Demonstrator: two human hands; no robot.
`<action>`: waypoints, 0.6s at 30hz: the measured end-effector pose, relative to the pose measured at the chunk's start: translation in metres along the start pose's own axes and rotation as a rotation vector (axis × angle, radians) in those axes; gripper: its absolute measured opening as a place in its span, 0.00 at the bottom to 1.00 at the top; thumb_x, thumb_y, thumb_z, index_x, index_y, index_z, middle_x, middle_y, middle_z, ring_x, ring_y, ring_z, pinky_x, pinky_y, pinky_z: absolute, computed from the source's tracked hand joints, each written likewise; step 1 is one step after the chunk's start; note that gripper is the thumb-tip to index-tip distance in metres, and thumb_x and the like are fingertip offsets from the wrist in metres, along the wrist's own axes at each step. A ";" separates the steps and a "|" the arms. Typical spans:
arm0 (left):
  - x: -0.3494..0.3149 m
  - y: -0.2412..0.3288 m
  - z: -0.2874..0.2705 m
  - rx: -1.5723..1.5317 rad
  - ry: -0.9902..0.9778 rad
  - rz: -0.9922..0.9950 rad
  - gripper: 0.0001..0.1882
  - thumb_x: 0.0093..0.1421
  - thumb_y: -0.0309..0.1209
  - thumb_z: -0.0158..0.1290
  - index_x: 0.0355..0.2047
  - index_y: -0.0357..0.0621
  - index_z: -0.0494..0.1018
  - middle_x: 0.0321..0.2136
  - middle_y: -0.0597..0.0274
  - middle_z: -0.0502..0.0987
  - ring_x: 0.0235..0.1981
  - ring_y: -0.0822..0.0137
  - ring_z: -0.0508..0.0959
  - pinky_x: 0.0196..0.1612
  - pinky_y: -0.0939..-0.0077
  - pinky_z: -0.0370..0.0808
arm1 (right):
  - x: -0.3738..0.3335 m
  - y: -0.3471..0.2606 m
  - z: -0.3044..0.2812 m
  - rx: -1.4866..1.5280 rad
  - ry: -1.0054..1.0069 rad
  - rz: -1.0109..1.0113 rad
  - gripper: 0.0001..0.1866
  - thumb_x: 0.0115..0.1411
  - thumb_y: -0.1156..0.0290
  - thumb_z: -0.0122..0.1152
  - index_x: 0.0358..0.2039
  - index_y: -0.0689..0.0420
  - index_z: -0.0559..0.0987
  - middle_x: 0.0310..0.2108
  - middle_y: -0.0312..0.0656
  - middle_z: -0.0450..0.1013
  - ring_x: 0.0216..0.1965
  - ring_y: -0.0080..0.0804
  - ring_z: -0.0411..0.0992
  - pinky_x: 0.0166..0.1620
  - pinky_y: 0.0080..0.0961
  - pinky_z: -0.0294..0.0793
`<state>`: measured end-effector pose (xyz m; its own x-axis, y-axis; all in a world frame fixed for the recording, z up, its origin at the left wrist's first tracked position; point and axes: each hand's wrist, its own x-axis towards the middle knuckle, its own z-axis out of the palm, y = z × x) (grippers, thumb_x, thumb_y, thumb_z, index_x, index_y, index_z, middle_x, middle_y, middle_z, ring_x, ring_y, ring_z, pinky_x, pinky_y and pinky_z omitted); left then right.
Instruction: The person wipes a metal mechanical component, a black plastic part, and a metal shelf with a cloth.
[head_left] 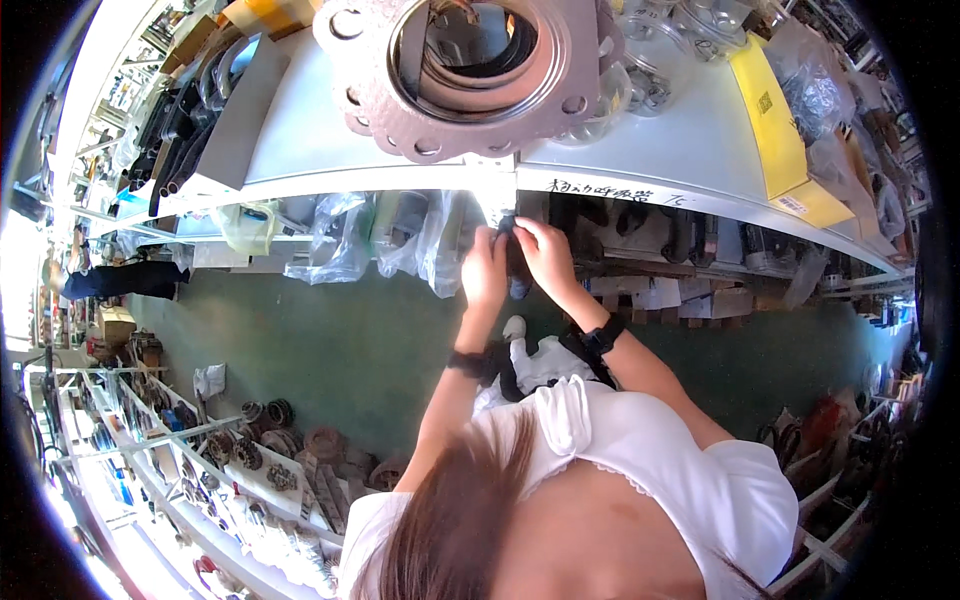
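In front of the white shelf's edge, my left hand (485, 268) and my right hand (545, 258) are close together with fingers bent inward. Between their fingertips is a small dark piece (507, 224), mostly covered, so its kind does not show. Both hands appear closed on it. Just above them, a stack of flat metal gaskets (427, 148) with round bolt holes and a large central opening rests on the white shelf (300, 140). A black band (468, 362) circles my left wrist, and a black watch (602, 336) is on my right.
Clear bags of metal rings (650, 85) lie right of the gaskets, beside a yellow carton (780, 130). A cardboard box (238, 125) holding dark parts stands at left. Plastic-wrapped parts (405, 235) fill the lower shelf. Behind me, a rack (180, 440) of machine parts borders the green floor (300, 330).
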<state>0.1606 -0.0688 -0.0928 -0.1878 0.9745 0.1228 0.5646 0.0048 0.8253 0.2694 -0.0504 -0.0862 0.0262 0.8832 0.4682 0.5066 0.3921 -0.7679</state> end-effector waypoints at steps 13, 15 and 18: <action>0.020 0.039 -0.025 0.008 0.119 0.155 0.07 0.55 0.32 0.47 0.28 0.41 0.66 0.19 0.52 0.72 0.21 0.55 0.72 0.26 0.67 0.67 | 0.016 -0.032 -0.013 0.218 0.104 0.050 0.09 0.50 0.80 0.52 0.34 0.65 0.73 0.30 0.51 0.72 0.29 0.43 0.72 0.32 0.27 0.70; 0.016 0.020 -0.010 0.067 -0.022 0.003 0.07 0.54 0.33 0.47 0.28 0.43 0.67 0.21 0.50 0.73 0.23 0.50 0.73 0.25 0.62 0.68 | 0.005 -0.013 -0.007 0.046 -0.084 0.277 0.09 0.50 0.79 0.52 0.34 0.66 0.73 0.29 0.52 0.72 0.29 0.45 0.72 0.32 0.29 0.70; 0.002 0.008 -0.004 -0.096 0.062 -0.012 0.07 0.54 0.32 0.48 0.28 0.42 0.67 0.21 0.51 0.73 0.22 0.52 0.74 0.26 0.64 0.69 | 0.004 -0.023 -0.007 0.077 -0.082 0.225 0.09 0.51 0.78 0.52 0.33 0.66 0.74 0.30 0.53 0.72 0.30 0.45 0.72 0.33 0.29 0.70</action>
<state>0.1619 -0.0676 -0.0835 -0.2450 0.9588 0.1435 0.4833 -0.0075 0.8754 0.2641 -0.0578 -0.0634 0.0597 0.9672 0.2469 0.4288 0.1985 -0.8813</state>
